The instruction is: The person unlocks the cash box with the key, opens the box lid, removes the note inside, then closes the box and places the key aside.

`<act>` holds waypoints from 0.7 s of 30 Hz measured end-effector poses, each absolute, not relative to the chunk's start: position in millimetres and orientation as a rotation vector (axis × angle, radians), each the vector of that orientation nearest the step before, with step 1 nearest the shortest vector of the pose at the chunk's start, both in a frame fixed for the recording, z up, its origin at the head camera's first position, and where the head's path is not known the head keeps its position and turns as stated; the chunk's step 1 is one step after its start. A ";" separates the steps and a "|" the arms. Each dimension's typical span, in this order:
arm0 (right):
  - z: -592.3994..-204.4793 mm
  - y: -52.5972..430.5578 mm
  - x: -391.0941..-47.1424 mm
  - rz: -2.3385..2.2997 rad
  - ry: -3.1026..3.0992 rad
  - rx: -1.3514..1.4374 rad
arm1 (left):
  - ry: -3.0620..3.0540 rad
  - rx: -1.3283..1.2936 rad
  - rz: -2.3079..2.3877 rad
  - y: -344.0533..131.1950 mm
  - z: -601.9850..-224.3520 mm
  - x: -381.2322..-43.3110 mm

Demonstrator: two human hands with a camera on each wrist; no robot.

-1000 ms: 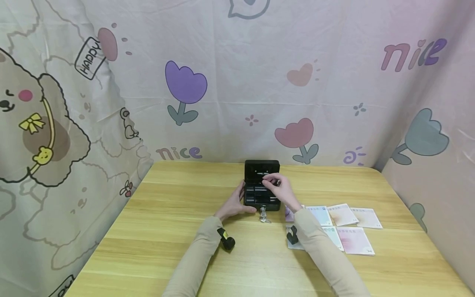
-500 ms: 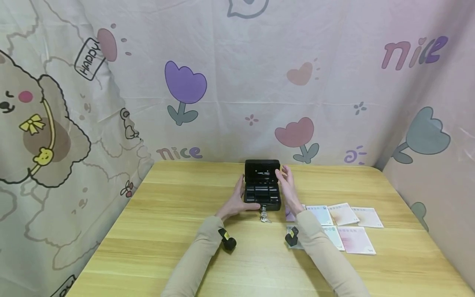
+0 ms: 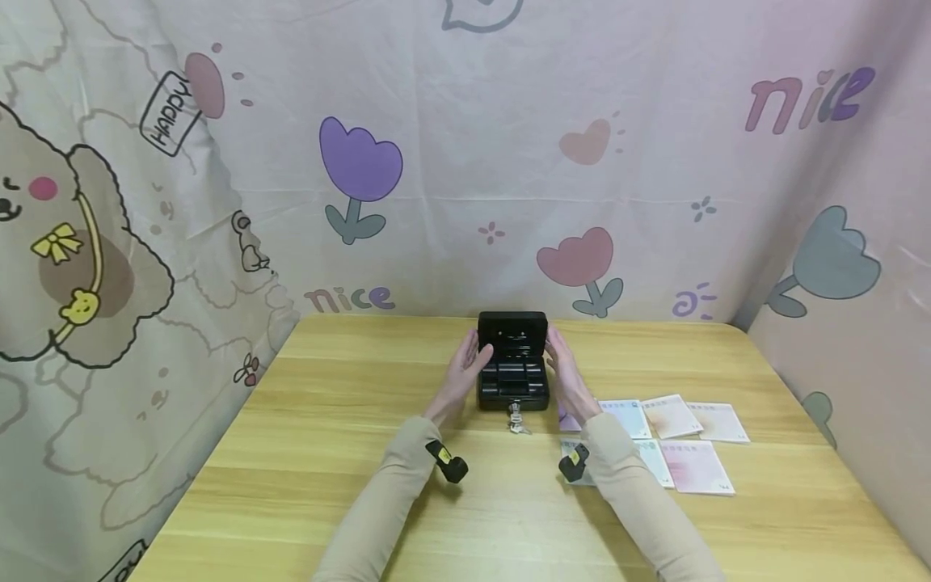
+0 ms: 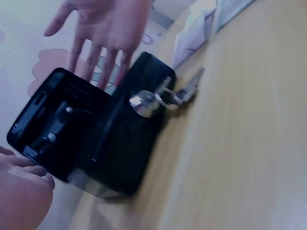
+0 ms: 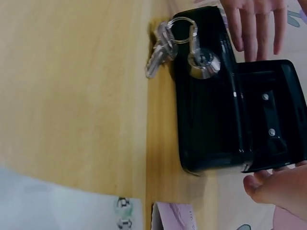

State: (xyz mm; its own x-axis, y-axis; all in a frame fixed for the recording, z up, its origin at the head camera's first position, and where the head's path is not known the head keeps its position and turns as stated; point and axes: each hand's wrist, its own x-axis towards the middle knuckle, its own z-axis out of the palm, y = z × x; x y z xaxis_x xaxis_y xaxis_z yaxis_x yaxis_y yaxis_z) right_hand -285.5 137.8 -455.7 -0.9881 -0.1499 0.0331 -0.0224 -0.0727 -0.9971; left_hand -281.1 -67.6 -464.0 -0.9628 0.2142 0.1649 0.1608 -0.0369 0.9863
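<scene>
A black cash box stands on the table with its lid raised, and a compartment tray shows inside. A ring of keys hangs from a key in the silver front lock. My left hand is at the left side of the box and lid, its fingers straight and the thumb apart from them. On the opposite side is my right hand, with fingers extended by the lid's right edge. Both wrist views show fingertips close to the lid edges; whether they touch is hard to tell.
Several pastel banknote-like paper stacks lie in two rows to the right, some partly under the right forearm. A wooden table carries everything. Behind it hangs a patterned cloth.
My right hand has moved from over the tray out to the lid's right side. The left hand has shifted up along the left side, its thumb leaving the box front.
</scene>
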 end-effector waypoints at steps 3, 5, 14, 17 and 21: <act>-455.5 136.8 -282.2 -2.274 1.989 -0.232 | 2.191 0.400 2.203 -70.8 -461.2 -282.1; -455.0 135.8 -279.3 -2.282 1.955 -0.257 | 2.220 0.416 2.199 -74.0 -460.5 -282.0; -452.0 134.4 -262.4 -2.324 1.894 -0.279 | 2.226 0.415 2.162 -84.9 -465.2 -265.3; -452.0 136.0 -255.7 -2.282 1.924 -0.275 | 2.172 0.418 2.192 -88.2 -468.0 -257.3; -452.8 138.2 -247.3 -2.214 1.948 -0.260 | 2.115 0.413 2.238 -92.7 -472.1 -249.4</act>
